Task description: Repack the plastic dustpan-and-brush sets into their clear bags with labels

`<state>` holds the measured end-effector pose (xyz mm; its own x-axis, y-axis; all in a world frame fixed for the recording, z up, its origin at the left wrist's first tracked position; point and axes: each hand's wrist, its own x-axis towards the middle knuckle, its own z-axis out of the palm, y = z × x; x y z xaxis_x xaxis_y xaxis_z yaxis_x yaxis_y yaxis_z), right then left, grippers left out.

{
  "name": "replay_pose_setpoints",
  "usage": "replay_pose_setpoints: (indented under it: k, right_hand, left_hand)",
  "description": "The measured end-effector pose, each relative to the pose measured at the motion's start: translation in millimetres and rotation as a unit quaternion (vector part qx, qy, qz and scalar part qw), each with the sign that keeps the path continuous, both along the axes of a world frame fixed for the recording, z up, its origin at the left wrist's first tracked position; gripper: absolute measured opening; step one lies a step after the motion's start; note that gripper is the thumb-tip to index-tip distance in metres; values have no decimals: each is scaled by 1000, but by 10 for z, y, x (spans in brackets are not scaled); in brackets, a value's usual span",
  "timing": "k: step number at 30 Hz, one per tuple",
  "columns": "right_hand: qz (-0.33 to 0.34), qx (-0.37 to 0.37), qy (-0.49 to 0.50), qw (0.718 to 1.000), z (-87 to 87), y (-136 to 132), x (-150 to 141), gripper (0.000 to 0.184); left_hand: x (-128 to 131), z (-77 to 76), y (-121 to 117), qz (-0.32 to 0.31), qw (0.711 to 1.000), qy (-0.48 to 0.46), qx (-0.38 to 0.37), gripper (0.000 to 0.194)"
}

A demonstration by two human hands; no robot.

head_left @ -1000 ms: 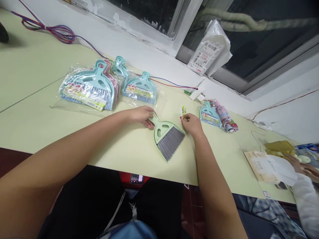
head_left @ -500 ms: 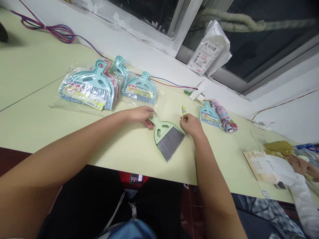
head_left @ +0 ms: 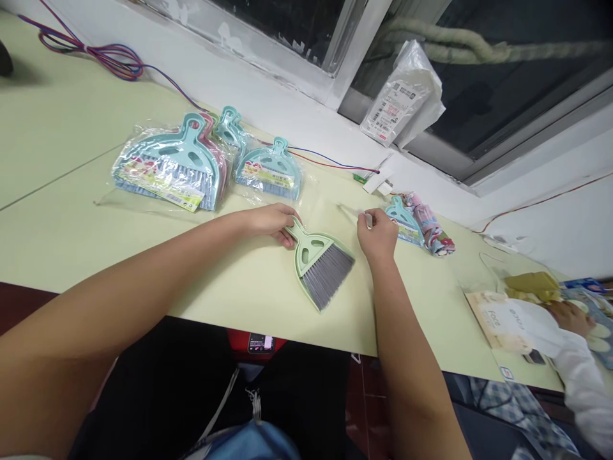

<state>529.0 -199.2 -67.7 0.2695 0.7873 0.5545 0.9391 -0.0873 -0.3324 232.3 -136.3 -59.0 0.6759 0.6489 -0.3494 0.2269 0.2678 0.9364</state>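
Note:
My left hand [head_left: 271, 222] is closed round the handle of a pale green dustpan [head_left: 310, 296], which tilts over the table. A matching hand brush [head_left: 329, 273] with grey bristles lies nested in the pan, its bristles facing up and to the right. To the right of the pan, my right hand [head_left: 377, 237] pinches a small label card [head_left: 352, 209]. The card is seen nearly edge-on, pale side showing, and its far part is partly lost against the table.
Bagged dustpan sets [head_left: 167, 169] stand at the left, with another blue set [head_left: 271, 169] beside them. Behind my right hand are a blue set [head_left: 407, 227] and a rolled patterned cloth bundle [head_left: 431, 223]. At far right, a co-worker's hand [head_left: 572, 316] rests near packages.
My right hand has shifted slightly right and turned the card, so its printed face no longer shows. The left hand and dustpan stay put. The co-worker's hands moved.

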Motion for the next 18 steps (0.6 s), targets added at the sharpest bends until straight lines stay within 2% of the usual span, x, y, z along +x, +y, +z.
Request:
replay_pose_setpoints:
  k: [5, 10, 14, 18]
  right_hand:
    - [60, 98, 37, 993, 30, -28, -141, 15]
    - [91, 189, 42, 977, 58, -48, -222, 17]
    - [109, 212, 33, 971, 56, -55, -262, 20]
    - [184, 204, 45, 961, 34, -90, -377, 16]
  left_hand:
    - [-14, -38, 53, 29, 999, -16, -7, 27]
    - [-23, 60, 40, 75, 996, -50, 6, 19]
    - [-2, 126, 5, 128, 988, -78, -30, 17]
    - [23, 143, -9, 160, 981, -100, -52, 19]
